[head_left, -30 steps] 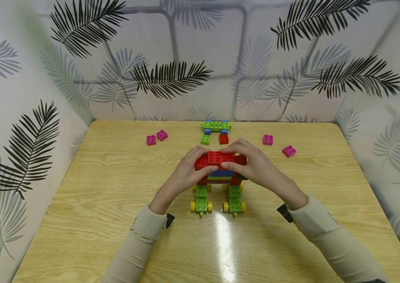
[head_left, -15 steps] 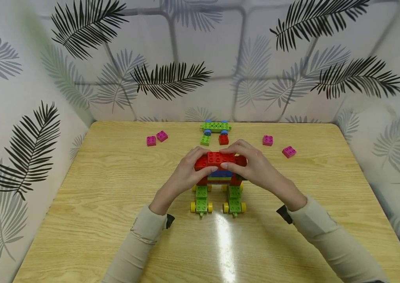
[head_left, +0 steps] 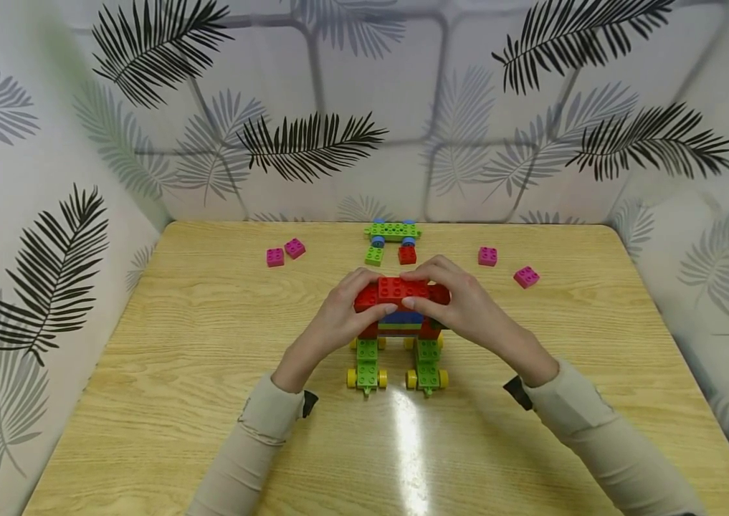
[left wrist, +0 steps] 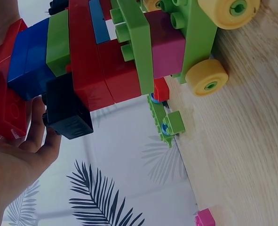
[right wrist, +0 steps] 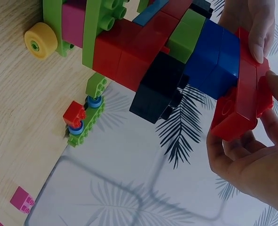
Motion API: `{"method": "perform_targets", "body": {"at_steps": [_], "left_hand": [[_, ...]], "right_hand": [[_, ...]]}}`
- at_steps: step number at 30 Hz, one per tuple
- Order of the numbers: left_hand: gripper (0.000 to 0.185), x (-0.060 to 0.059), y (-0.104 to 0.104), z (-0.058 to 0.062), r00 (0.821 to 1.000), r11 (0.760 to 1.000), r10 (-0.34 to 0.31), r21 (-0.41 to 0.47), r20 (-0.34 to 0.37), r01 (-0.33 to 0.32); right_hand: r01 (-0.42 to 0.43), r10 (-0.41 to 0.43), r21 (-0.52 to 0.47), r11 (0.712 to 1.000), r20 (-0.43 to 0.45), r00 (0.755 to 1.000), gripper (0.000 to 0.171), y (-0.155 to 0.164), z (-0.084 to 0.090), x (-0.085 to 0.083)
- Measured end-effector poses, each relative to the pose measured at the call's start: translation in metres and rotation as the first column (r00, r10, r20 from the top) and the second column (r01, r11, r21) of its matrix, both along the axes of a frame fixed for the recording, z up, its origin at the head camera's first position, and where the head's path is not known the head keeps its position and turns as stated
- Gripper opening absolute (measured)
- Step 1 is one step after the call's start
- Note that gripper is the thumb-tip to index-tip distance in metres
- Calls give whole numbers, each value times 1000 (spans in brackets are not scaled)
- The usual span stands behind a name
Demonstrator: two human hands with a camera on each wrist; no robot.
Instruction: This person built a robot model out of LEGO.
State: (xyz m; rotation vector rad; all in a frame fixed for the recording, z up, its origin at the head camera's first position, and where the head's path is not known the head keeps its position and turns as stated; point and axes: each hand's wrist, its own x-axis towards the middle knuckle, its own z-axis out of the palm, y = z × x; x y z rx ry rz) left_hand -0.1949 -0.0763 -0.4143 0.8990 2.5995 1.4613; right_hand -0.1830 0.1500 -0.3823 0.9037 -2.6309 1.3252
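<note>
two hands on the red top brick

a toy brick model (head_left: 401, 337) stood in the middle of the wooden table (head_left: 145, 373). it sat on two green wheel bases with yellow wheels (head_left: 380, 378). red, blue, green and black bricks were stacked above them.

the left hand (head_left: 338, 315) held the left end of the long red brick (head_left: 401, 289) on top of the model. its fingers curled over the far side and its thumb pressed the near side. the right hand (head_left: 461, 304) held the right end the same way. the two thumbs nearly met at the front of the brick.

behind the model, near the far edge, lay a green plate with blue wheels (head_left: 393, 231). a small green brick (head_left: 374, 255) and a small red brick (head_left: 407, 254) sat just in front of it. two pink bricks (head_left: 284, 251) lay to the left and two more pink bricks (head_left: 506, 265) to the right, well apart from the model.
</note>
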Motion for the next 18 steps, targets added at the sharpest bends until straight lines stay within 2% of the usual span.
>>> {"method": "perform_targets", "body": {"at_steps": [4,12,18], "left_hand": [[37,0,0,0,1000,1000,0,-8,-8,0],[35,0,1,1,1000,1000,2,-6,-8,-2],[39,-1,-1,2,1000,1000,-6,-10,24,6]], "right_hand": [[-5,5,-2,1000,4,1000,33,0,-1,0],[-3,4,9,1000,-40,999,39,-2,-6,0],[-1,3,21,1000,-70,998,46,-3,-8,0]]}}
